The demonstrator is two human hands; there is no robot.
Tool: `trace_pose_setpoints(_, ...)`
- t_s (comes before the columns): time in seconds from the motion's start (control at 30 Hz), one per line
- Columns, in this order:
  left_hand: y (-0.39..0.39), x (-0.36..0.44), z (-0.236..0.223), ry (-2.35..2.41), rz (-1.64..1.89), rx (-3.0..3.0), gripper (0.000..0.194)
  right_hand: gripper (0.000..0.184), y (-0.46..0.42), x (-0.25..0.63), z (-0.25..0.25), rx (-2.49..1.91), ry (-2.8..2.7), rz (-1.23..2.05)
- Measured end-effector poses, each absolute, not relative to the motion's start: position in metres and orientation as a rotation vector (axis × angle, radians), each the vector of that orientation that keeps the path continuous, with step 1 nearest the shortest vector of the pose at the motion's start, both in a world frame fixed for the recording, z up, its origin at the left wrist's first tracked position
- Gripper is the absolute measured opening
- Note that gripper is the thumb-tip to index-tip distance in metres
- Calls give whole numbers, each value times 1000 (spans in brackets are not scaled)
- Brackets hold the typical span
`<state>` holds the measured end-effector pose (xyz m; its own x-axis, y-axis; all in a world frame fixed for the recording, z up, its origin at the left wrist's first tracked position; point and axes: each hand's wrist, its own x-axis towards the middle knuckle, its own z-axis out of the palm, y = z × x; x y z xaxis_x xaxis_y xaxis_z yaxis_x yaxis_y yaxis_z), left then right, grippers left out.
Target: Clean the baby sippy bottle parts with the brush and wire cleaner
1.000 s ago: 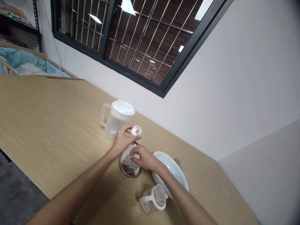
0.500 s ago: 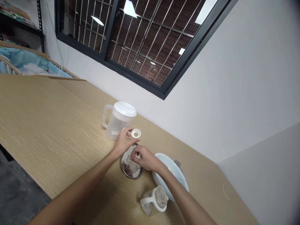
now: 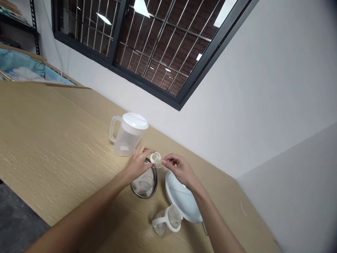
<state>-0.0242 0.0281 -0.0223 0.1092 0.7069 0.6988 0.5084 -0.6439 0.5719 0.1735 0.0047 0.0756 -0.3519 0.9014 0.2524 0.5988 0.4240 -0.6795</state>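
My left hand (image 3: 140,162) pinches a white screw ring (image 3: 153,156) of a baby bottle between thumb and fingers, above a round steel bowl (image 3: 155,188). Against the ring's lower right side is a small translucent piece that looks like a bottle nipple (image 3: 158,163). The fingertips of my right hand (image 3: 180,168) are closed on its edge. A clear piece (image 3: 146,183) lies in the bowl; its kind is hard to make out. Below stands a clear baby bottle (image 3: 166,221) with white handles and a clear top.
A lidded translucent pitcher (image 3: 129,135) stands behind my left hand. A pale blue-white oval dish (image 3: 181,200) sits under my right forearm. The white wall (image 3: 210,133) and the window (image 3: 158,45) border the wooden table (image 3: 65,140).
My right hand has risen out of the steel bowl and brought the translucent nipple up beside the ring. My left hand has tilted the ring slightly. The view has shifted a little.
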Motion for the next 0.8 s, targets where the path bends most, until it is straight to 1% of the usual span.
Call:
trace_pose_setpoints(0.1,27,-22,-24,1195,1559,2261,36,27,8,173,67,-1267,-2056,627)
trace_pose_setpoints(0.27,25,-21,-25,1178,1541,2317,41,27,13,173,59,-1285,-2034,598)
trace_pose_setpoints(0.43,25,-21,-26,1222,1552,2294,34,24,14,173,56,-1299,-2065,587)
trace_pose_setpoints(0.67,25,-20,-27,1218,1525,2328,43,27,19,172,48,-1288,-2038,513)
trace_pose_setpoints(0.8,25,-18,-28,1213,1531,2319,45,24,19,166,40,-1269,-2025,385)
